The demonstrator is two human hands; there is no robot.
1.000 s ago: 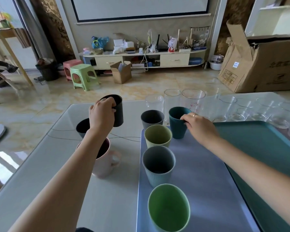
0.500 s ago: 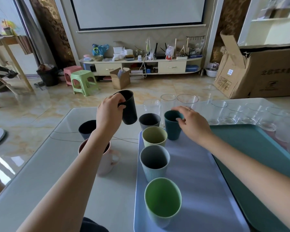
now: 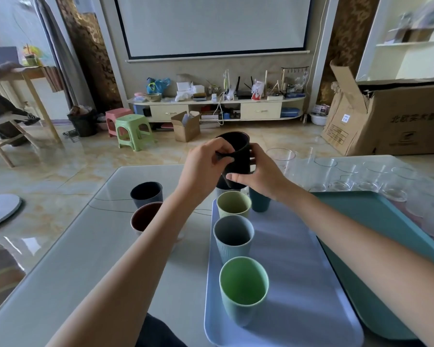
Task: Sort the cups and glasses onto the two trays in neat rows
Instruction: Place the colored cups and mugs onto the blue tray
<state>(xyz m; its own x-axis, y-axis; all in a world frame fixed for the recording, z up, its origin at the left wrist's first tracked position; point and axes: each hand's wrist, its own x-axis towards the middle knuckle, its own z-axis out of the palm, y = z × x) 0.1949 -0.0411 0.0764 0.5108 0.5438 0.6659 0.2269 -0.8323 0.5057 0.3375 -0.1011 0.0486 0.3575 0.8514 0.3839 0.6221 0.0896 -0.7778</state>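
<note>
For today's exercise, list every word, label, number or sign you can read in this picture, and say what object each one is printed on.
"北欧实木" and further characters too blurred to read: black print on the side of the large cardboard box.
Small white and blue sticker on that box's flap: too small to read.
Framed black print low on the box's flap: too blurred to read.
Packets on the TV cabinet: print too small to read.
Cups, glasses and trays: no text visible.

bare lavender tray [image 3: 293, 259] floor lies right of the cup row [image 3: 233, 236]; glasses [image 3: 341, 176] crowd the table's far edge.
</note>
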